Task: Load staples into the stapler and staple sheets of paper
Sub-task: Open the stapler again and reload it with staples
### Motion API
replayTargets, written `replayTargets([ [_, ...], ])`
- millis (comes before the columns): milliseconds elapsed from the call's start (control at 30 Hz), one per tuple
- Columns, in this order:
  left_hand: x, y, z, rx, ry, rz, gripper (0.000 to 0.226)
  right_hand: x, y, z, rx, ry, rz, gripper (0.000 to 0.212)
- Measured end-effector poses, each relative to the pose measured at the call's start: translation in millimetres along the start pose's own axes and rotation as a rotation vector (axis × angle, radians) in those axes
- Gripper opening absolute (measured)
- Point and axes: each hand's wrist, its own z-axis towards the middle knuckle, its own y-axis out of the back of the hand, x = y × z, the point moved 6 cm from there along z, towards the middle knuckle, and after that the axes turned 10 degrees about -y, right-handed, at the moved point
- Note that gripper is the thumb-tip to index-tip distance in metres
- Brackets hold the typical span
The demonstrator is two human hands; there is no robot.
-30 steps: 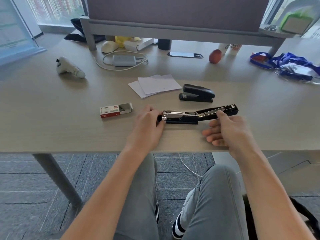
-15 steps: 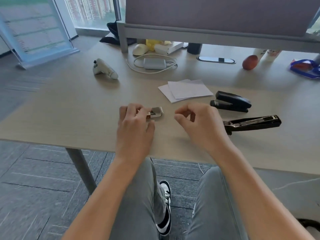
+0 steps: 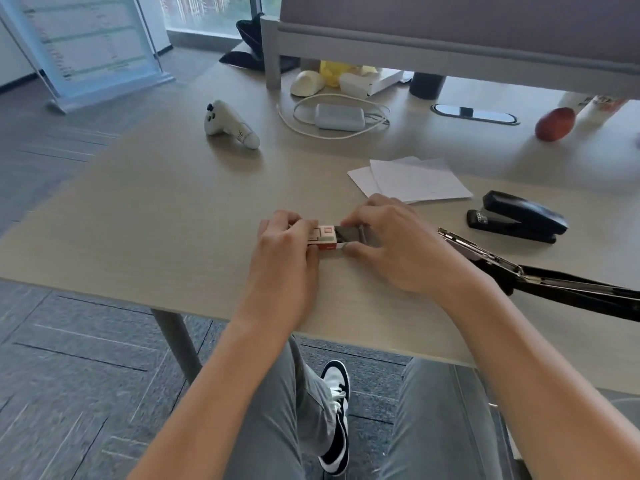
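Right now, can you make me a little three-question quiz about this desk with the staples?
1. True or false: the long stapler lies open on the desk.
2. What are both hands holding? A) the paper B) the staple box C) the white cable
3. Fill in: the paper lies ___ the hands, farther from the person.

Key:
1. True; its top arm is swung up.
2. B; the left hand grips the staple box, and the right hand pinches its open end with its fingers.
3. Beyond.
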Motion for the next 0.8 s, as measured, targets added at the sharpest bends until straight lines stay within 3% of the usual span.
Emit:
replayTargets([
  [233,2,-5,8,0.036,-0.033,-0.052,0.032,-19,12,-15,-0.069,-0.025,-0.064,0.026],
  [533,-12,-11,11,0.096,-0.109,-0.011,0.045,-18,13,-19,-0.097,-0.009,-0.007,0.046],
  [667,-12,-16,13,0.113,-0.134,-0.036,0.036,-17,20,-18,-0.146,0.015,0.088,0.031],
  [800,-10,-17,13,0.096,-0.149,-0.059,0.035,-13,14,-12,-0.066,0.062,0.091,0.022],
])
